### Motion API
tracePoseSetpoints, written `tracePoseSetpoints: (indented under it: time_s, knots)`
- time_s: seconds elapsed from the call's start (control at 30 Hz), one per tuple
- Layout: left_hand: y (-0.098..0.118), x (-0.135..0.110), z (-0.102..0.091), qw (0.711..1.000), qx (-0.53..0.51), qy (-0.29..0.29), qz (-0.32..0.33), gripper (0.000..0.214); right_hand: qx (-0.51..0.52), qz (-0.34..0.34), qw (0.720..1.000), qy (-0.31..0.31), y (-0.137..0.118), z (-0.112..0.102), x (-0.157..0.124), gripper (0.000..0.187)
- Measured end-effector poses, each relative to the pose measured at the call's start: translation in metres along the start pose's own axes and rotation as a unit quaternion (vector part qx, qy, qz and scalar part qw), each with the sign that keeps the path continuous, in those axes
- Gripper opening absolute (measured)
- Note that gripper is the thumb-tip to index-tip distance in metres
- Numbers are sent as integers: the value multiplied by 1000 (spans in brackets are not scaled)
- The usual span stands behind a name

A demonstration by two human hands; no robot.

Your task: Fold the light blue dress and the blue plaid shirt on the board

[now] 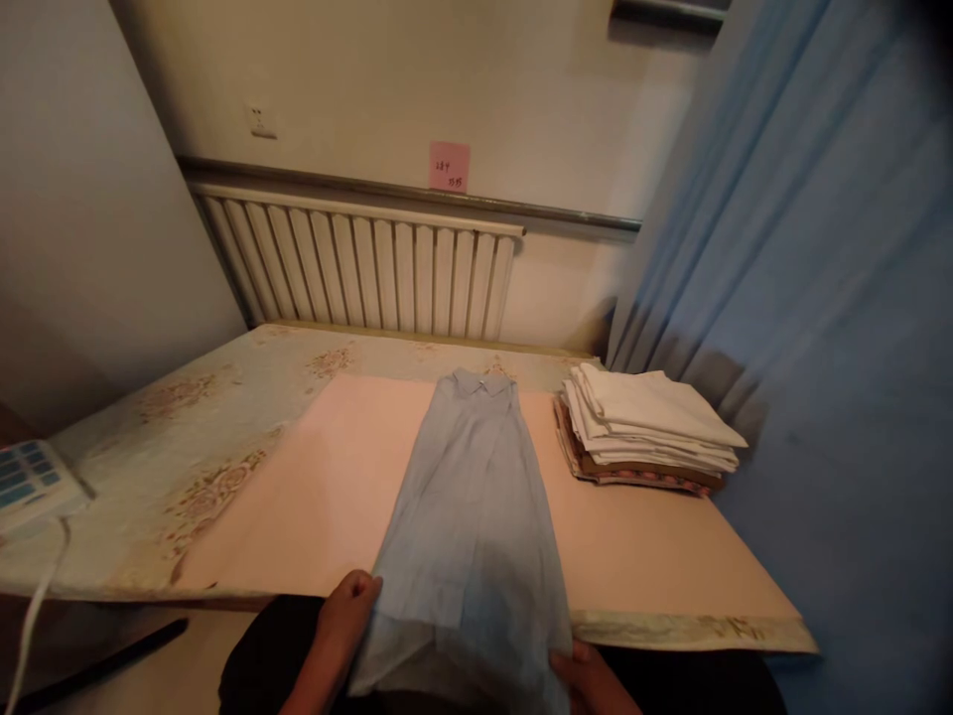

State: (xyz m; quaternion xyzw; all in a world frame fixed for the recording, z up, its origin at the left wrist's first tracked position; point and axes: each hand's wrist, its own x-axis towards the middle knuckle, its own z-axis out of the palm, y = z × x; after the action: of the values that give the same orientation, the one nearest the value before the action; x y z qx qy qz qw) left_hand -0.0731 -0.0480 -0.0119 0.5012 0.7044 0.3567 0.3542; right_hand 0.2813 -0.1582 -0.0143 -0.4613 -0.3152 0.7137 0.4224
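A light blue collared shirt (476, 497) lies lengthwise in front of me, its sides folded in and its collar pointing away. The lower end hangs past the near edge of the table toward my lap. At the shirt's left edge, my left hand (349, 606) is closed, pinching the cloth between thumb and fingers. Lower down on the opposite edge, my right hand (585, 675) grips the fabric, partly cut off by the bottom of the view.
Beneath the shirt, a pink sheet (313, 497) covers part of a floral tablecloth (201, 427). A stack of folded cloths (651, 427) stands at right beside a blue curtain (819, 348). A white device (37, 487) with a cord sits left. A radiator (372, 263) lines the wall.
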Motion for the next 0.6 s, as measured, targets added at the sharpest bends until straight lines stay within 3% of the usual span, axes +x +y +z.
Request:
tracePoseSetpoints:
  time_s: [0.23, 0.3, 0.4, 0.5, 0.6]
  knots:
    - [5, -16, -4, 997, -12, 50, -57, 44, 7, 15, 999, -29, 6, 9, -7, 64]
    - [7, -21, -4, 995, -35, 42, -81, 49, 4, 14, 999, -40, 8, 14, -8, 63]
    - [12, -31, -5, 985, -126, -51, -109, 49, -8, 24, 997, -68, 3, 19, -12, 59]
    - [21, -40, -11, 938, -264, -165, -155, 46, 11, 16, 996, -88, -15, 22, -20, 53]
    - [32, -48, -19, 895, -346, -199, -199, 45, 43, -6, 996, -80, -42, 29, -34, 49]
